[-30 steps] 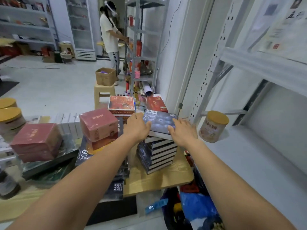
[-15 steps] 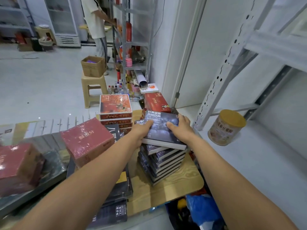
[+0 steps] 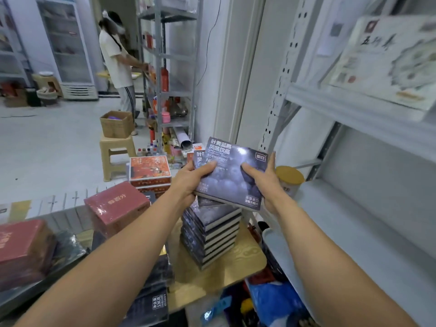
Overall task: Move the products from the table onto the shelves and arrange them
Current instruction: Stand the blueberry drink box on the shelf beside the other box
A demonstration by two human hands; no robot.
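Both my hands hold flat dark blue drink boxes (image 3: 232, 172) lifted above the stack of the same boxes (image 3: 210, 234) on the wooden table (image 3: 243, 260). At least two boxes are in the grip, the top one tilted toward me. My left hand (image 3: 188, 182) grips their left edge, thumb on top. My right hand (image 3: 265, 182) grips the right edge, thumb on the cover. The grey metal shelf (image 3: 354, 227) lies to the right, with a gold-lidded can (image 3: 289, 181) at its near left corner.
Red boxes (image 3: 116, 210) and an orange box stack (image 3: 149, 171) sit left of the stack. Blue bags (image 3: 271, 300) lie under the table's right end. An upper shelf board (image 3: 358, 109) holds a flat white box. A person stands at a far rack beside a stool with a carton.
My hands closed on the top boxes and raised them off the stack, tilting them up. The camera view lifted with them.
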